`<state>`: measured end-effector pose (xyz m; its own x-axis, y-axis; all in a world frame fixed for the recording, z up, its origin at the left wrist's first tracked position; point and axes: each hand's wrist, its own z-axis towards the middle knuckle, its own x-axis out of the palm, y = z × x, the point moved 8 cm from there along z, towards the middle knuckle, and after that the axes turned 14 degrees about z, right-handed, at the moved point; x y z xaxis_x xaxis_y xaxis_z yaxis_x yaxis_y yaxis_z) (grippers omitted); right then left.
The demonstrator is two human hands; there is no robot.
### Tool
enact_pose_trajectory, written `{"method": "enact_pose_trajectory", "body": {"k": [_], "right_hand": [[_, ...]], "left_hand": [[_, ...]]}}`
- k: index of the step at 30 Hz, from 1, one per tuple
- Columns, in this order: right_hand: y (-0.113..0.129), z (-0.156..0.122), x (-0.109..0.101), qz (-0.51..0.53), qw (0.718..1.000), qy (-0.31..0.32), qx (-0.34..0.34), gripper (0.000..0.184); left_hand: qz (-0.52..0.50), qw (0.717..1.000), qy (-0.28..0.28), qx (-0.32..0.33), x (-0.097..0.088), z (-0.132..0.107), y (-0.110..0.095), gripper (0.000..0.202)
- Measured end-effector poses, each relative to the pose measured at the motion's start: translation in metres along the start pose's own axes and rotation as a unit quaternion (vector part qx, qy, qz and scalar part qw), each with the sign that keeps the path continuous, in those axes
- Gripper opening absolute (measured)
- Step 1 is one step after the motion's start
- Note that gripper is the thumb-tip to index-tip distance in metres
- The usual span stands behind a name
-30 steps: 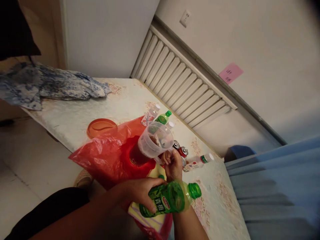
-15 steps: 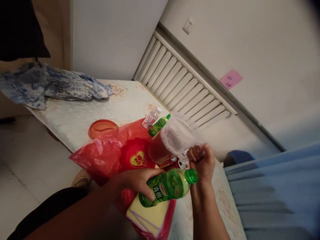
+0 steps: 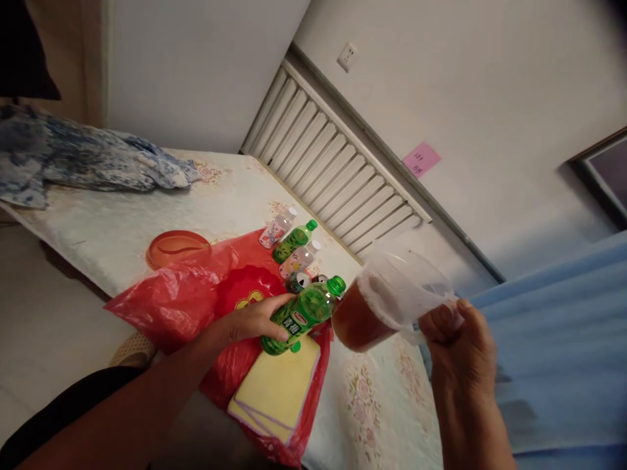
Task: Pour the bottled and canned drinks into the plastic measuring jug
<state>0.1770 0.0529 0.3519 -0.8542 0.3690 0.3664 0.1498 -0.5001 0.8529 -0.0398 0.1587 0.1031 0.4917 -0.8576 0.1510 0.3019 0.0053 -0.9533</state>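
My left hand (image 3: 262, 318) is wrapped round a green plastic bottle (image 3: 304, 316), which has no cap on its mouth and leans to the right over the folded yellow cloths (image 3: 279, 385). A small green cap (image 3: 294, 346) rests on the cloths below it. In my right hand (image 3: 458, 333) is the handle of a clear plastic measuring jug (image 3: 386, 294), partly filled with brown liquid topped with foam. The jug hangs tilted just right of the bottle's mouth. Under the left hand lies a red scalloped plate (image 3: 245, 284), partly covered by my fingers.
A red plastic bag (image 3: 181, 294) spreads over the floral tablecloth (image 3: 362, 398). Behind stand another green bottle (image 3: 294, 240), clear bottles (image 3: 277, 227) and cans (image 3: 298, 281). An orange lid (image 3: 179, 248) and patterned fabric (image 3: 108, 153) lie left. A radiator (image 3: 333, 163) lines the wall; a blue curtain (image 3: 563, 339) hangs right.
The jug in my right hand has moved right and down, away from the cans and bottles behind. My left hand has shifted slightly left and up with the green bottle. The view has turned right.
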Motion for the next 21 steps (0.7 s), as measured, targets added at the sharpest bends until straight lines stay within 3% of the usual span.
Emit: {"method": "enact_pose_trajectory", "body": {"k": [5, 13, 21], "right_hand": [[0.006, -0.011, -0.027, -0.039, 0.998, -0.008, 0.043, 0.044], [0.001, -0.028, -0.050, -0.113, 0.990, 0.017, 0.088, 0.050], [0.000, -0.028, -0.053, -0.167, 0.978, 0.065, 0.103, 0.054]], "left_hand": [[0.048, 0.999, -0.025, -0.001, -0.005, 0.005, 0.005, 0.088], [0.089, 0.995, -0.034, -0.016, -0.006, 0.007, 0.008, 0.086], [0.146, 0.988, -0.024, -0.047, 0.000, 0.008, 0.002, 0.081]]}}
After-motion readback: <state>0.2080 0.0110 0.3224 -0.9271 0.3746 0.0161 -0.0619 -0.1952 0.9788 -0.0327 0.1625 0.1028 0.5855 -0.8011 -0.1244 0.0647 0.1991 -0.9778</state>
